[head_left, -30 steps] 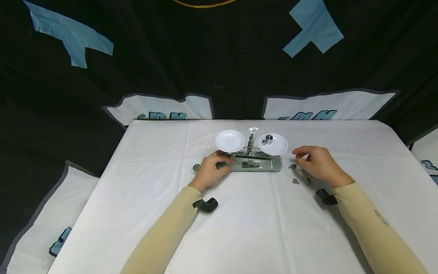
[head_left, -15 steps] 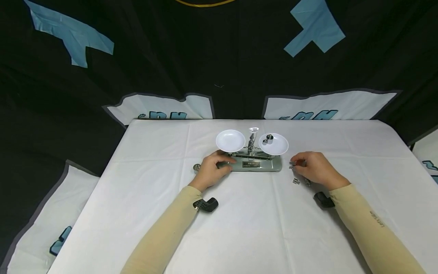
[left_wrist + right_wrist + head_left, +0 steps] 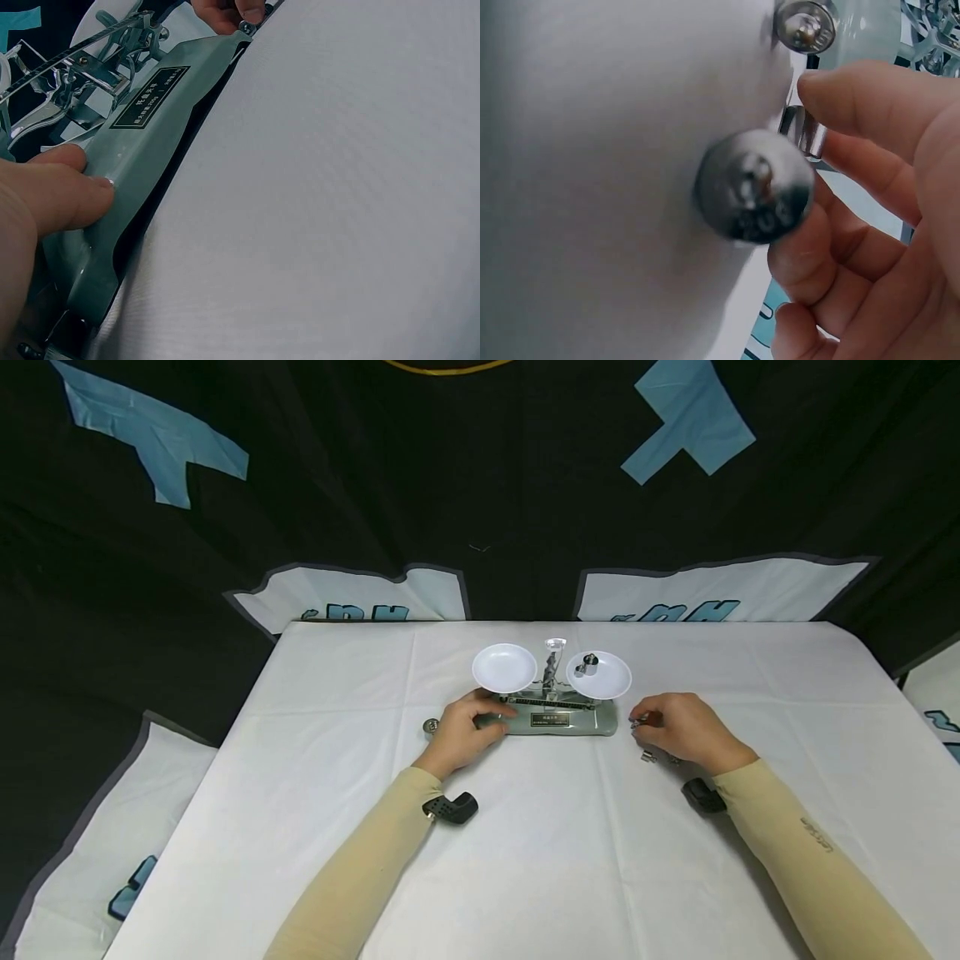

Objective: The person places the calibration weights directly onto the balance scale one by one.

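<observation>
A balance scale [image 3: 573,720] with a grey-green base stands in the head view. My left hand [image 3: 465,735] holds the base's left end, its thumb [image 3: 82,199] lying on the top surface in the left wrist view. Just right of the base, my right hand [image 3: 686,727] pinches a small metal weight [image 3: 804,133] between thumb and fingers. Below it in the right wrist view is a larger knobbed weight [image 3: 754,187], and another weight [image 3: 806,26] is at the top. The scale's right pan [image 3: 613,677] bears metal weights [image 3: 590,664]; its left pan [image 3: 504,668] bears nothing.
Near my right hand a small weight [image 3: 648,757] lies on the white tablecloth [image 3: 525,852], with another partly hidden under the hand. A round metal piece [image 3: 431,727] is left of the base. Black drapes [image 3: 517,510] hang behind the table.
My right hand has come down and left onto the small weights, and its fingers have closed on one. The left hand has stayed at the scale's base.
</observation>
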Demonstrator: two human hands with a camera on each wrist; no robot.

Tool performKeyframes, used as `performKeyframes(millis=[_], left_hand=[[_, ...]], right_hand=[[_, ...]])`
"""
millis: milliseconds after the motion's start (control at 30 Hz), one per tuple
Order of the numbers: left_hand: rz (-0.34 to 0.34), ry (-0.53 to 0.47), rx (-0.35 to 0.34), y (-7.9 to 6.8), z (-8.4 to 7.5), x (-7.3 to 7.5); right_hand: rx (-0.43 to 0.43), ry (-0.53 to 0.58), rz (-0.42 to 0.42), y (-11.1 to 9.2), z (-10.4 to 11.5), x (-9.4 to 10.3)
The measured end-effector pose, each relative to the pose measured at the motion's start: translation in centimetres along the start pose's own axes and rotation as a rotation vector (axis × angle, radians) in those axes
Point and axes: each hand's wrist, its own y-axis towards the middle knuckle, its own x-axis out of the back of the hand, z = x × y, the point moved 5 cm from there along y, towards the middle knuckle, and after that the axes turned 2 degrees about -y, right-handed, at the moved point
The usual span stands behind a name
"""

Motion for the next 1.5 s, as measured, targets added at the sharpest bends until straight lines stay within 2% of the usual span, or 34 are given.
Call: performKeyframes(millis=[533, 1033, 1500], left_hand=[[-0.001, 0.006, 0.003, 0.06, 0.01, 0.08], [0.005, 0.009, 0.016, 0.06, -0.06, 0.04], [0.001, 0.017, -0.001, 0.04, 0.07, -0.04]], right_hand=[[-0.048, -0.041, 0.047, 0.57, 0.48, -0.32], [-0.049, -0.018, 0.053, 0.36, 0.39, -0.36], [-0.059, 0.037, 0.06, 0.09, 0.02, -0.39]])
